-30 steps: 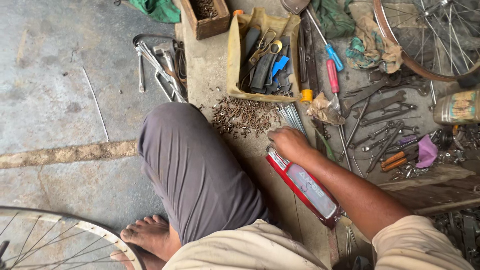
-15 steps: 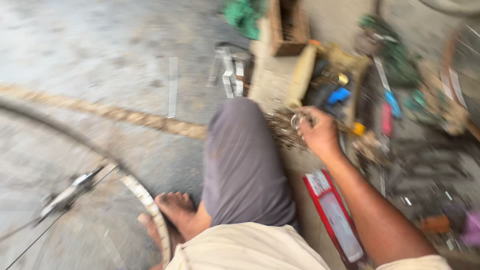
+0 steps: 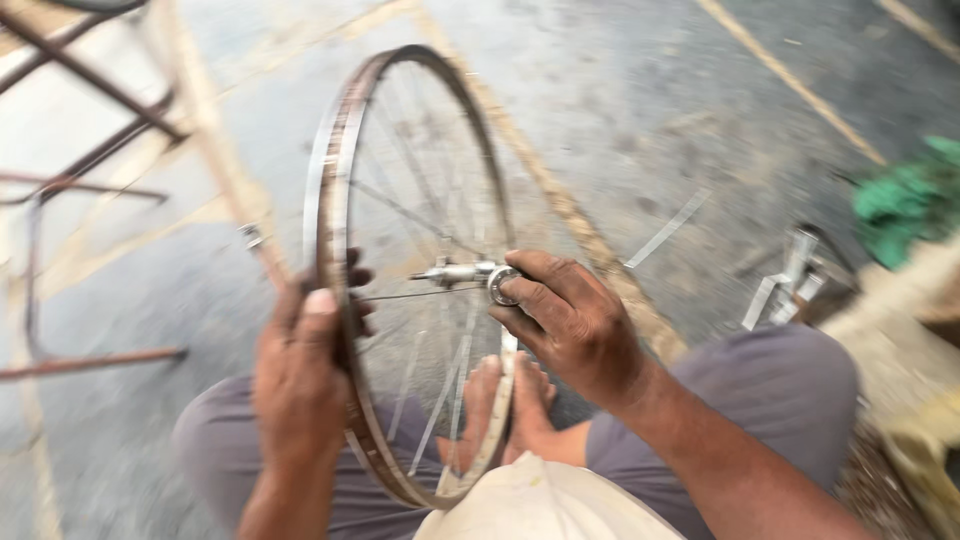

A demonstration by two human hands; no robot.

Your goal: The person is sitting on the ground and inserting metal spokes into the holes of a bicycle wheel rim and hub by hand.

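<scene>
A spoked bicycle wheel with a rusty metal rim (image 3: 335,150) stands upright between my knees. My left hand (image 3: 300,365) grips the near left side of the rim. My right hand (image 3: 565,320) is closed on the hub (image 3: 462,272) at the wheel's centre, its fingers around a small round metal part at the axle end. Thin spokes (image 3: 420,215) run from hub to rim. My bare feet (image 3: 505,405) show through the lower spokes. The picture is motion-blurred.
Grey concrete floor (image 3: 650,90) with pale painted lines lies around. A rusty metal frame (image 3: 90,160) stands at the left. Metal tools (image 3: 785,280) and a green cloth (image 3: 905,200) lie at the right, next to a tan box edge (image 3: 905,310).
The view swung left, away from the tool tray. My right hand left the heap of small parts and now grips the hub; my left hand has taken the rim, and the wheel stands upright.
</scene>
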